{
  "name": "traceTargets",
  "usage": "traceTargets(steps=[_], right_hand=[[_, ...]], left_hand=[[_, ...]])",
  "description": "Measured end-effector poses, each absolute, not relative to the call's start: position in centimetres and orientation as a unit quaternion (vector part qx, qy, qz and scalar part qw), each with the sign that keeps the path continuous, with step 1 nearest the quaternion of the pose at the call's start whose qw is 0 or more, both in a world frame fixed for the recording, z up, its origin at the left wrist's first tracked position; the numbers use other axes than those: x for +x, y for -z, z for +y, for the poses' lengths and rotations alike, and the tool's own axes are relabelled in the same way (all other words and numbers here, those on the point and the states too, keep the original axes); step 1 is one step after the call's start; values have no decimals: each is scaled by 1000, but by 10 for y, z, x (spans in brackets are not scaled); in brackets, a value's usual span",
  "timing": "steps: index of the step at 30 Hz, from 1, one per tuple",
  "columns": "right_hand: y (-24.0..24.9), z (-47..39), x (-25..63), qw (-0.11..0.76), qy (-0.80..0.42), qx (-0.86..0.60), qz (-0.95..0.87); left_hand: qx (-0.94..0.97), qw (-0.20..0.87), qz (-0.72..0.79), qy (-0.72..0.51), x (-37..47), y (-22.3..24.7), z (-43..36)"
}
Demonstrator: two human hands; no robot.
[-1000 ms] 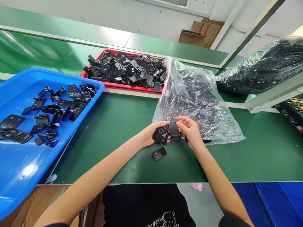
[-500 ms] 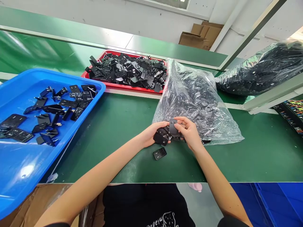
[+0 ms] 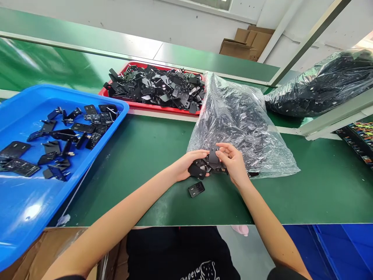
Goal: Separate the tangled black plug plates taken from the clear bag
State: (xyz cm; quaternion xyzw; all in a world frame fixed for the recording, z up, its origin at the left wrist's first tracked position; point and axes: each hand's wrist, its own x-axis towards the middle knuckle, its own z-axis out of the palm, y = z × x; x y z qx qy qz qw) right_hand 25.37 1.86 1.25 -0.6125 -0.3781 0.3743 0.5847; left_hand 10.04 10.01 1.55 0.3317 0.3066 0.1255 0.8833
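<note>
My left hand (image 3: 184,166) cups a small bunch of black plastic parts (image 3: 201,168) just above the green table. My right hand (image 3: 234,163) pinches one flat black part (image 3: 213,154) at the top of that bunch, thumb and fingers closed on it. Both hands sit against the front of a clear plastic bag (image 3: 241,124) stuffed with the same black parts. A single black part (image 3: 196,189) lies on the table just below my left hand.
A blue tray (image 3: 32,202) with several black parts juts over the table's left side. A red tray (image 3: 151,105) heaped with parts stands behind. Another full bag (image 3: 320,87) lies at the right rear, a cardboard box (image 3: 246,41) behind it. Blue bins (image 3: 338,249) sit below the table edge.
The hands stay in place; my right fingers have shifted the top black part slightly. The view drifted a little.
</note>
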Motion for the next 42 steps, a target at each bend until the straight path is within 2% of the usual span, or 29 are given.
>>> traceTargets(steps=[25, 37, 42], right_hand=[[-14, 17, 254, 586, -390, -593, -391], [-13, 16, 248, 537, -297, -649, -450], [-14, 17, 246, 547, -281, -662, -428]], left_hand=[[333, 885, 299, -129, 102, -14, 98], [372, 874, 284, -127, 103, -14, 94], [364, 870, 310, -120, 103, -18, 95]])
